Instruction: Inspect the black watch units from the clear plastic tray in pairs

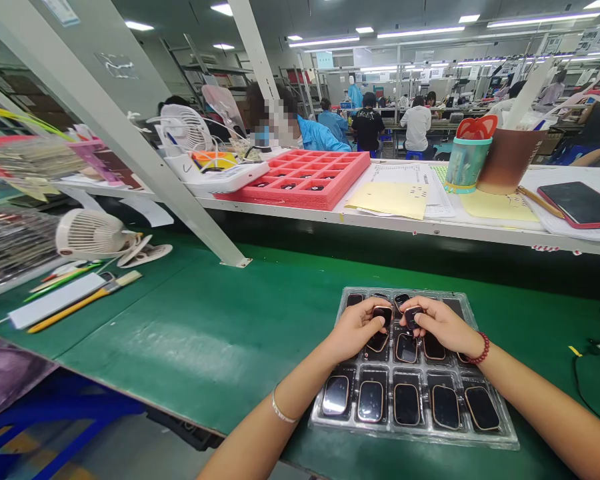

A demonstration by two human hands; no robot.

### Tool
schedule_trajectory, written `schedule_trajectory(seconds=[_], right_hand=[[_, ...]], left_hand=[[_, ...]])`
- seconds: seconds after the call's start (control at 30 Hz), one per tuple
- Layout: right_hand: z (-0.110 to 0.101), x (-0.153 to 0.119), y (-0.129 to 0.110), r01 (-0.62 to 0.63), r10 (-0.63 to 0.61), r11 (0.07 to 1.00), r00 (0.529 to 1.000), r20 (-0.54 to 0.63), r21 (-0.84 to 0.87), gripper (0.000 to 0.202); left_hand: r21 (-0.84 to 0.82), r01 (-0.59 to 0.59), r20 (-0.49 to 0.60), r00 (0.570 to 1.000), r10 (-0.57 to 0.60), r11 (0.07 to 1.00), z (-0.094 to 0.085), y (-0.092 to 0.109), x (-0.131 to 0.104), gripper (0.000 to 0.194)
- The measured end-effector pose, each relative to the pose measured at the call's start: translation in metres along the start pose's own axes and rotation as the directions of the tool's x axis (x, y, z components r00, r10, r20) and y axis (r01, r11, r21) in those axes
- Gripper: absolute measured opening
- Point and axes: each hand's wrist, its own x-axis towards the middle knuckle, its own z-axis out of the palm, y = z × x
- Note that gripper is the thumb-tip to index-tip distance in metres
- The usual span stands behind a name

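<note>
Black-glossed, rounded-square watch pieces with gold-coloured rims are at the centre of the work. The left hand [356, 331] grips one watch piece [381, 313] between thumb and fingers, and the right hand [439, 321] pinches a second watch piece [412, 315] just beside it. Both are above the back part of a clear plastic tray [415, 435], whose compartments hold more of the same; the nearest row shows five units [407, 404], dark faces up. The forearms hide part of the tray's sides. A beaded red bracelet [481, 350] circles the right wrist, a silver bangle [281, 407] the left forearm.

Under the tray is a green table [180, 340]. Well to the left on it lie a white clip fan [93, 235] and a yellow-handled brush [87, 309]. Beyond runs a raised shelf [480, 238] bearing a red compartmented tray [340, 190], papers [390, 198], a teal cup [466, 167], a brown cup [509, 163] and a phone [585, 201]. Farther off, people sit at work under strip lights [420, 31].
</note>
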Motion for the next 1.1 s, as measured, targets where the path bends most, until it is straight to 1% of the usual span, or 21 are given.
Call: schedule_trajectory(seconds=[0.1,0.2,0.33,0.43,0.53,0.67,0.73,0.83,0.9,0.97,1.03,1.1], right_hand=[[0.000,0.000,0.001,-0.002,0.002,1.000,1.000,-0.003,0.003,0.025],[-0.001,0.000,0.002,0.012,-0.012,1.000,1.000,-0.003,0.006,0.031],[-0.004,0.000,0.003,0.047,-0.047,0.999,0.999,0.011,-0.003,0.039],[-0.005,0.000,0.003,0.055,-0.055,0.998,0.998,0.013,0.006,0.041],[-0.004,0.000,0.003,0.043,-0.043,0.999,0.999,0.005,0.011,0.039],[-0.002,0.000,0.002,0.011,-0.011,1.000,1.000,-0.003,0.012,0.031],[-0.002,0.001,0.002,0.007,-0.007,1.000,1.000,-0.002,0.019,0.029],[-0.001,0.001,0.002,0.001,-0.001,1.000,1.000,-0.001,0.019,0.027],[-0.001,0.000,0.001,-0.001,0.001,1.000,1.000,-0.002,0.008,0.026],[-0.001,0.000,0.000,0.003,-0.003,1.000,1.000,-0.002,-0.004,0.026],[-0.001,0.000,-0.001,0.011,-0.011,1.000,1.000,-0.003,-0.012,0.026],[0.000,0.000,-0.001,0.016,-0.016,1.000,1.000,-0.006,-0.016,0.026]], left_hand=[[0.003,0.003,0.000,1.000,-0.003,1.000,0.001,0.001,0.000,0.028],[0.004,0.005,-0.007,1.000,-0.005,1.000,0.000,0.001,0.000,0.029],[0.019,0.010,-0.010,1.000,-0.009,1.000,-0.003,-0.001,0.001,0.032],[0.037,-0.004,-0.018,1.000,0.005,0.999,-0.005,-0.004,0.002,0.035],[0.021,-0.013,-0.044,0.999,0.014,1.000,-0.006,-0.006,0.002,0.037],[-0.053,0.008,-0.055,0.998,-0.011,0.999,-0.006,-0.006,0.003,0.038],[-0.081,0.021,-0.059,0.998,-0.026,0.997,-0.006,-0.004,0.002,0.035],[-0.091,0.012,-0.095,0.995,-0.020,0.996,-0.006,-0.002,0.001,0.030],[-0.103,-0.007,-0.109,0.994,-0.004,0.995,-0.007,-0.001,0.001,0.034],[-0.136,-0.016,-0.101,0.995,0.003,0.991,-0.008,-0.001,0.001,0.044],[-0.174,-0.007,-0.074,0.997,-0.006,0.985,-0.009,-0.002,0.001,0.052],[-0.194,0.006,-0.040,0.999,-0.014,0.981,-0.011,-0.003,0.001,0.056]])
